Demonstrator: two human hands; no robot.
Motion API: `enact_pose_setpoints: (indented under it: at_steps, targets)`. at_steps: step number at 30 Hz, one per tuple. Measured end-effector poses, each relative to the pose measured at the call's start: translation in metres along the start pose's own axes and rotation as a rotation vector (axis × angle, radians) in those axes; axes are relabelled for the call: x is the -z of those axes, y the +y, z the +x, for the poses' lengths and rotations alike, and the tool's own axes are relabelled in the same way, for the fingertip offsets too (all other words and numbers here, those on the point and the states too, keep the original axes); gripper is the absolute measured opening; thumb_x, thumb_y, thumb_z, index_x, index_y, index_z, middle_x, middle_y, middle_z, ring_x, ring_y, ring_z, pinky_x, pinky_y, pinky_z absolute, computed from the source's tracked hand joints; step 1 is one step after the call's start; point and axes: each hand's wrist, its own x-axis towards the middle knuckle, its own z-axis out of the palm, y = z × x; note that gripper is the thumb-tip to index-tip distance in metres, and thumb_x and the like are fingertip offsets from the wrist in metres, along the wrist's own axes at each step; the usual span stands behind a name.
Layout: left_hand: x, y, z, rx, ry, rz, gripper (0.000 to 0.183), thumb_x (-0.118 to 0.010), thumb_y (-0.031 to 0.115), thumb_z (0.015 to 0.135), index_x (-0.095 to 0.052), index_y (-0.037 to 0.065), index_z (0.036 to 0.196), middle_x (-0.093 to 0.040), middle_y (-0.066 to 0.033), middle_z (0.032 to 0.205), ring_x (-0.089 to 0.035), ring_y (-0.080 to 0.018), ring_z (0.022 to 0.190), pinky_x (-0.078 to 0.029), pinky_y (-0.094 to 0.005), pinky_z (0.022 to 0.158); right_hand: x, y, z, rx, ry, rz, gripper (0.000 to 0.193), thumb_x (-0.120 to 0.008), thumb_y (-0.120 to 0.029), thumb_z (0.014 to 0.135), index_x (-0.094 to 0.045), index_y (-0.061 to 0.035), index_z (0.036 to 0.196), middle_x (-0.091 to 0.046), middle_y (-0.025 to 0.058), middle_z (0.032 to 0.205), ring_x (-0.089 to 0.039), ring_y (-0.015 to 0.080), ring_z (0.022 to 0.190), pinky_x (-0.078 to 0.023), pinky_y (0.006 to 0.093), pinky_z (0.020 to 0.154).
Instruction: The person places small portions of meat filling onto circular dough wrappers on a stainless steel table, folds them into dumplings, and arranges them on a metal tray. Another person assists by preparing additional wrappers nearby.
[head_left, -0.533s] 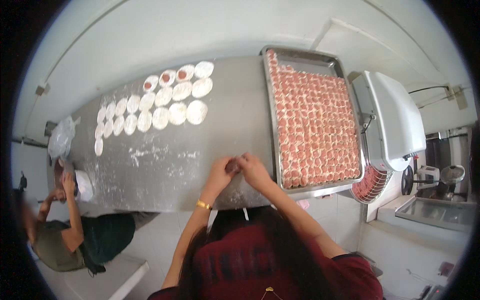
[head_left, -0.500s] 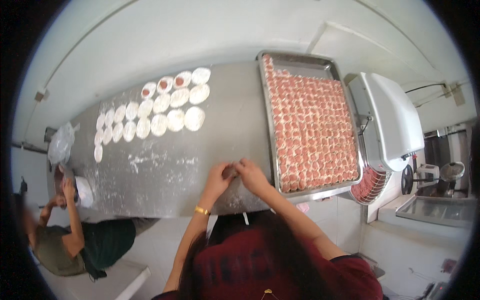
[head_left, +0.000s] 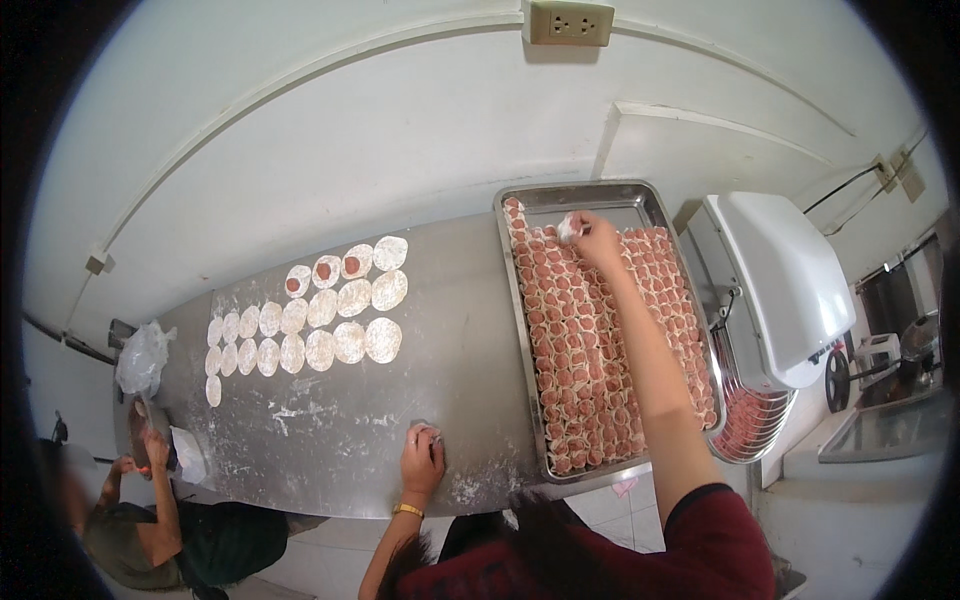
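Note:
In my right hand [head_left: 597, 243], its fingers pinched, is a small white dumpling [head_left: 569, 229] over the far end of the metal tray [head_left: 527, 330]. Tight rows of open-topped dumplings [head_left: 585, 345] with pinkish meat fill most of that tray. My left hand [head_left: 423, 465] rests near the front of the steel table, fingers curled round a small whitish lump [head_left: 426, 430], mostly hidden. Further left lie floured round dough wrappers [head_left: 383, 340] in rows. Three wrappers in the back row carry a dab of meat filling [head_left: 323, 271].
Beside the tray stands a white machine [head_left: 780, 290], with a wire basket [head_left: 750, 415] of pink meat below. At the table's left end a co-worker [head_left: 150, 540] has both hands at a container, near a clear plastic bag [head_left: 143, 358]. Flour [head_left: 285, 415] dusts the steel surface.
My hands were together at the table's front. The right has moved away to the tray's far end with a dumpling; the left stays near the front. The view has tilted up toward the wall.

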Motion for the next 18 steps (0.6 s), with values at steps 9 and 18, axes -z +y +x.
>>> enact_pose_setpoints:
  at_steps: [9,18]
  targets:
    - [-0.001,0.002,0.0,0.06,-0.022,0.048,0.02,-0.058,0.01,0.078,-0.056,0.007,0.098,-0.052,-0.0171,0.11,-0.058,-0.0376,0.091,-0.05,-0.0425,0.074,-0.047,0.073,0.086,0.129,-0.216,-0.404,0.016,-0.065,-0.005,0.062,-0.066,-0.0076,0.078,-0.065,0.0167,0.079,-0.062,0.0358,0.079,-0.049,0.0415,0.071]
    - [0.003,0.005,0.0,0.136,-0.082,0.047,0.02,-0.058,0.011,0.08,-0.054,0.007,0.099,-0.051,-0.02,0.111,-0.056,-0.0403,0.092,-0.049,-0.0442,0.076,-0.036,0.073,0.083,0.19,-0.485,-0.36,0.033,-0.06,0.001,0.064,-0.069,-0.0032,0.095,-0.068,0.0163,0.082,-0.066,0.0298,0.076,-0.051,0.0356,0.071]
